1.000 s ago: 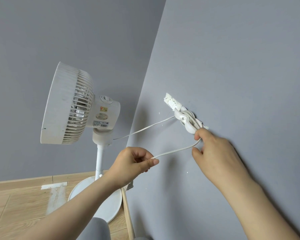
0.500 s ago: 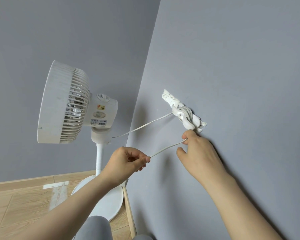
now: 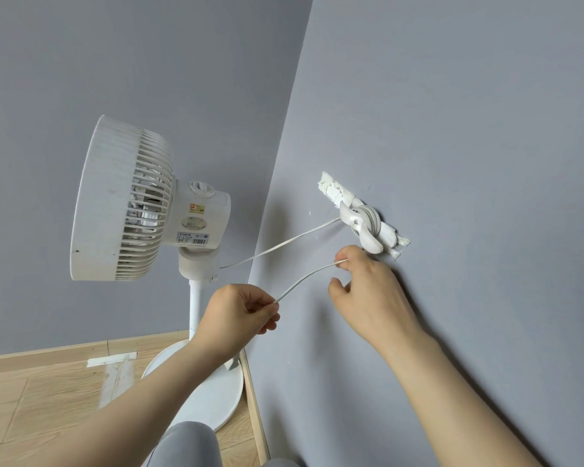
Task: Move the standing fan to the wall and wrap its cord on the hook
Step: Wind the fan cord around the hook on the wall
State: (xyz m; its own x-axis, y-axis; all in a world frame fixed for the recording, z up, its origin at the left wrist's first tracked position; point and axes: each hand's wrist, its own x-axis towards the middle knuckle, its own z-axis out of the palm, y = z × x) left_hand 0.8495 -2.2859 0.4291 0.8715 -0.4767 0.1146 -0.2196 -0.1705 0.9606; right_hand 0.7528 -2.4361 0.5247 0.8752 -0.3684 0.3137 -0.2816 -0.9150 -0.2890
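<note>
- The left hand (image 3: 240, 315) is curled, with thumb and forefinger pinching the cord (image 3: 304, 276) at the lower end of a short free run.
- The right hand (image 3: 371, 298) holds the upper end of that run at its fingertips, just below the hook (image 3: 370, 242). Which fingers clamp it I cannot tell; the thumb stands apart from them.
- The standing fan (image 3: 125, 200) is upright in the corner with its head facing left. Its round base (image 3: 213, 396) sits close to the foot of the side wall (image 3: 469, 129).
- A second run of cord leaves the fan's neck and rises to the hook, hanging clear of the wall with a little slack.
- Several turns are already wound on the hook, which sits on a ragged white strip (image 3: 334, 193) stuck to the side wall.
- As I judge it, the cord is thin, light and limp, and its smooth jacket could slide through a loose pinch. It is best held close to the hook and kept gently taut for each turn.
- The strip looks roughly fixed, so a hard tug might pull the hook away.
- The fan looks like light plastic and top-heavy. Its pole (image 3: 196, 308) is the place to grasp if it needs shifting.
- The room has a pale wood-grain floor (image 3: 31, 406) with a patch of white tape (image 3: 112, 359), a wooden skirting board (image 3: 48, 352), and plain grey walls.
</note>
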